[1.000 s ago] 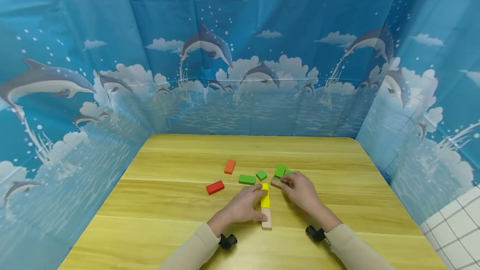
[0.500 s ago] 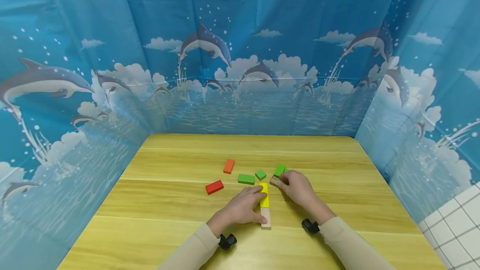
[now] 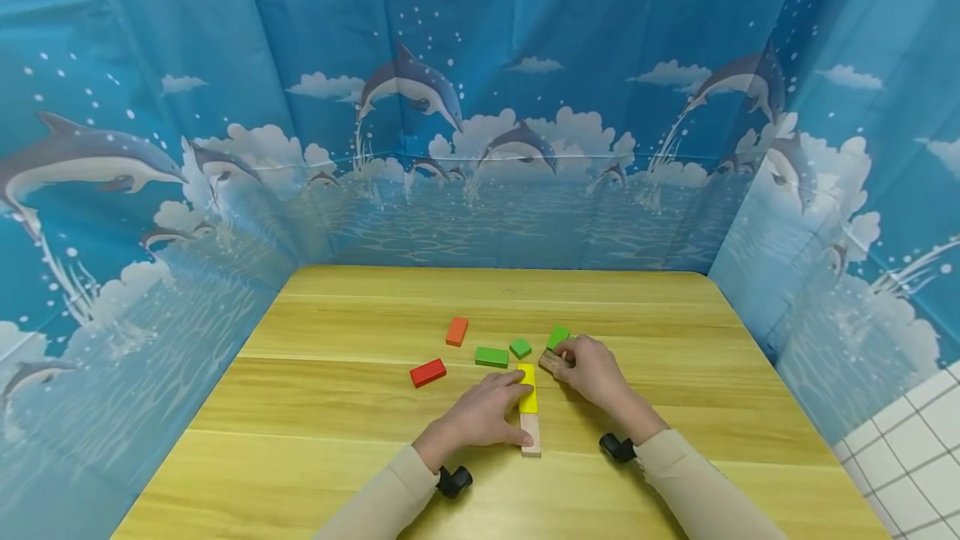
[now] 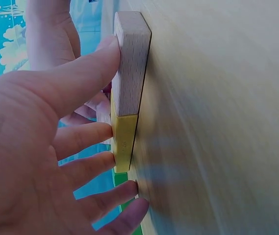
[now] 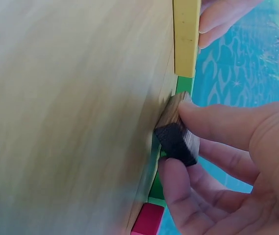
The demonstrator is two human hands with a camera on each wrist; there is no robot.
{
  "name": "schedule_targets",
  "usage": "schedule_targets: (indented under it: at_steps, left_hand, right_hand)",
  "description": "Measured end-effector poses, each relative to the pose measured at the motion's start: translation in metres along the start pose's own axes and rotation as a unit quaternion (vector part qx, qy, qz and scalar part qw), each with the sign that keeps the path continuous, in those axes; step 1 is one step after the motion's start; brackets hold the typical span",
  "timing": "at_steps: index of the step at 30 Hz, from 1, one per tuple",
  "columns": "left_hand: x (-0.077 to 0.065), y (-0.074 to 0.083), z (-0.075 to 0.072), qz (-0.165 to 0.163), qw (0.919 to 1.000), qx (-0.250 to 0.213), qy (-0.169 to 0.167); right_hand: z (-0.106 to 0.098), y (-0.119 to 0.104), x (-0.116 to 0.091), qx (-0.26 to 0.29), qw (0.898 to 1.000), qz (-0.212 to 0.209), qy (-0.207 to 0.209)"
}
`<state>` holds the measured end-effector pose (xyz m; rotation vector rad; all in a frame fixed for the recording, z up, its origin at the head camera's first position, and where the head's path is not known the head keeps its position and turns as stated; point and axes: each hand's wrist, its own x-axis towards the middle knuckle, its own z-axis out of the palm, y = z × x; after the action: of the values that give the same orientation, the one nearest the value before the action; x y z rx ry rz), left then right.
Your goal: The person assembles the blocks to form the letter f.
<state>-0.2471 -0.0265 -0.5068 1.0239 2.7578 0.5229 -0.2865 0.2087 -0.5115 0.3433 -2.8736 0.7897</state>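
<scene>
On the table a yellow block (image 3: 528, 401) lies end to end with a pale wooden block (image 3: 531, 435), forming one straight row. My left hand (image 3: 483, 411) rests along this row with spread, fairly straight fingers. Its thumb touches the pale block (image 4: 133, 63), and fingertips touch the yellow block (image 4: 125, 142). To the right, my right hand (image 3: 596, 373) pinches a dark brown wooden block (image 3: 552, 361) between thumb and fingers. That brown block (image 5: 171, 115) looks tilted in the right wrist view, with its black end facing the camera.
Beyond the row lie a long green block (image 3: 492, 357), a small green block (image 3: 521, 348) and another green block (image 3: 558, 337). Orange (image 3: 457, 332) and red (image 3: 428, 372) blocks lie to the left. A red block (image 5: 149, 219) shows low in the right wrist view.
My right hand has shifted slightly left and now covers more of the green block behind it. The left hand and the yellow and pale blocks stay put.
</scene>
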Motion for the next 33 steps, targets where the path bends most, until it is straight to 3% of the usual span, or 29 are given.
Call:
schedule_targets:
  at_steps: [14, 33]
  left_hand:
    - [0.0, -0.003, 0.001, 0.003, 1.0, -0.002, -0.007]
    - [0.001, -0.001, -0.002, 0.003, 0.9999, -0.003, -0.012]
  right_hand:
    - [0.0, -0.004, 0.006, 0.053, 0.998, 0.032, -0.032]
    - [0.004, -0.02, 0.034, 0.073, 0.997, 0.013, -0.038]
